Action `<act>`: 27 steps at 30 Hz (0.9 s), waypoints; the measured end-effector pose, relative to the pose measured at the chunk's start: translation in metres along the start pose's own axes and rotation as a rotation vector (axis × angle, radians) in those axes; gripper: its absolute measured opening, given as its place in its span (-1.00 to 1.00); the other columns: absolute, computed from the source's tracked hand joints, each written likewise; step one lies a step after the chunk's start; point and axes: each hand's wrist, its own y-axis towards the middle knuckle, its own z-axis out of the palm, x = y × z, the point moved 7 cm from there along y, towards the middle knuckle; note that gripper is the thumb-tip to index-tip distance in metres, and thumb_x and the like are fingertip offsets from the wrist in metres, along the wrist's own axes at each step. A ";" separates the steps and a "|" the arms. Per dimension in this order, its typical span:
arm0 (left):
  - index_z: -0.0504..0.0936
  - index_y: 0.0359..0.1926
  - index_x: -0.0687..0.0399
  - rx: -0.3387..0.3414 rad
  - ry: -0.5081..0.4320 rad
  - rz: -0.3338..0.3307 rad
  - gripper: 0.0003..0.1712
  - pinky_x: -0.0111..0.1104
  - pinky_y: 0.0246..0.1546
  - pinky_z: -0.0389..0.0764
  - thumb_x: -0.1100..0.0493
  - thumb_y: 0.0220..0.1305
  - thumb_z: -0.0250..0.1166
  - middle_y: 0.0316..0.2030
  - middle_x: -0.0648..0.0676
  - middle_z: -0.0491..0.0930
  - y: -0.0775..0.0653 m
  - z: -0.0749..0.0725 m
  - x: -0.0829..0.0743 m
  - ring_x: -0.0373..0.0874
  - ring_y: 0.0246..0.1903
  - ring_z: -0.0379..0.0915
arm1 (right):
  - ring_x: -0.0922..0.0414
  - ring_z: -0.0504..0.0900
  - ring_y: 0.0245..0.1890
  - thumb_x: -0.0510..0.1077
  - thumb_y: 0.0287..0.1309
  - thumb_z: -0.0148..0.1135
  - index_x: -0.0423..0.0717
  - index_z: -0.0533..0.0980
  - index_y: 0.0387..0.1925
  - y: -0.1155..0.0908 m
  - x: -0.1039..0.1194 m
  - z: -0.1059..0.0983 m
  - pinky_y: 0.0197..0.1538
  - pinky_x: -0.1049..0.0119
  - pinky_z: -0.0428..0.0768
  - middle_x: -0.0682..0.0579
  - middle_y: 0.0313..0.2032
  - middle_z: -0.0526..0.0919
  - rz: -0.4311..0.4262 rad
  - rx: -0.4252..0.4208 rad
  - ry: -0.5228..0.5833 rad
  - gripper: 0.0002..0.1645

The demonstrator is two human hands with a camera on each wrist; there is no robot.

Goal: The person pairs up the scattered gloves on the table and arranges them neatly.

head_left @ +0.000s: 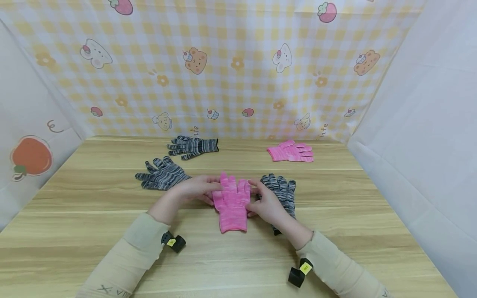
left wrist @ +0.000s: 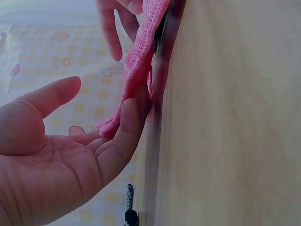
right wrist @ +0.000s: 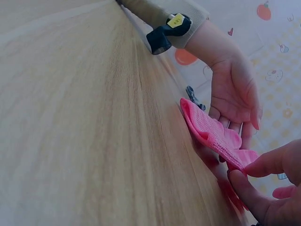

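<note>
While the right hand (head_left: 269,203) pinches the central pink glove (head_left: 233,211), the left hand (head_left: 194,188), thumb apart, supports its other side, seemingly keeping it spread between them over the table (head_left: 216,269).

Here's the wood-grain tabletop (head_left: 223,265), streaked light and brown, and straight up behind it hangs a yellow-and-white checked cloth (head_left: 257,89), busy with printed bears (head_left: 195,61), orange flowers (head_left: 237,63), strawberries (head_left: 328,13) and little cupcakes (head_left: 213,114)! Swing over to the left: a white sheet (head_left: 22,95) carrying a big red-orange fruit (head_left: 32,155), green leaf (head_left: 20,169) at its foot. Across on the right, a pale sheet (head_left: 417,103), lightly creased.
</note>
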 end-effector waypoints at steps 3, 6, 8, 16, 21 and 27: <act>0.05 0.39 0.45 -0.001 -0.002 0.008 -0.31 -0.19 -0.14 0.61 0.18 0.42 0.07 0.16 0.36 0.39 0.001 0.001 -0.001 -0.01 -0.21 0.55 | 0.05 0.63 -0.54 -0.55 -0.03 0.24 -0.20 0.17 0.39 -0.001 0.001 -0.001 -0.40 0.20 0.68 -0.30 0.08 0.46 -0.004 -0.014 -0.031 -0.08; 0.06 0.40 0.43 -0.008 -0.003 0.003 -0.31 -0.19 -0.12 0.60 0.18 0.41 0.09 0.18 0.36 0.38 0.001 0.001 -0.002 0.01 -0.19 0.54 | 0.06 0.63 -0.55 -0.55 -0.04 0.25 -0.19 0.19 0.38 -0.002 0.001 -0.003 -0.40 0.21 0.68 -0.27 0.07 0.47 -0.006 -0.023 -0.044 -0.09; 0.05 0.39 0.45 -0.006 0.008 0.004 -0.31 -0.19 -0.12 0.60 0.18 0.42 0.08 0.15 0.35 0.39 0.001 0.001 -0.002 0.01 -0.20 0.54 | 0.06 0.63 -0.54 -0.55 -0.05 0.25 -0.20 0.20 0.38 -0.002 0.000 -0.003 -0.40 0.21 0.68 -0.27 0.07 0.46 -0.012 -0.023 -0.046 -0.09; 0.13 0.36 0.44 -0.070 0.195 -0.012 -0.35 -0.19 -0.10 0.60 0.10 0.44 0.06 -0.03 0.34 0.53 -0.004 -0.006 -0.008 0.07 -0.19 0.58 | 0.06 0.65 -0.47 -0.47 0.00 0.28 -0.25 0.29 0.32 -0.005 -0.005 -0.011 -0.38 0.23 0.67 -0.23 0.05 0.49 -0.006 -0.031 -0.076 -0.21; 0.24 0.33 0.39 -0.165 0.344 0.020 -0.37 -0.18 -0.10 0.58 0.07 0.40 0.10 0.05 0.32 0.48 -0.008 -0.011 -0.016 0.05 -0.18 0.55 | 0.08 0.66 -0.49 -0.42 0.04 0.28 -0.24 0.37 0.25 -0.008 0.002 -0.013 -0.43 0.24 0.65 -0.15 -0.03 0.54 -0.032 -0.025 -0.157 -0.32; 0.43 0.21 0.35 -0.237 0.533 0.136 -0.49 -0.09 0.03 0.50 0.09 0.37 0.14 0.03 0.25 0.53 -0.012 -0.009 -0.031 0.08 0.00 0.47 | 0.16 0.63 -0.36 -0.36 0.09 0.29 -0.30 0.50 0.08 -0.013 0.018 -0.004 -0.31 0.35 0.64 -0.06 -0.22 0.63 -0.215 0.039 -0.312 -0.53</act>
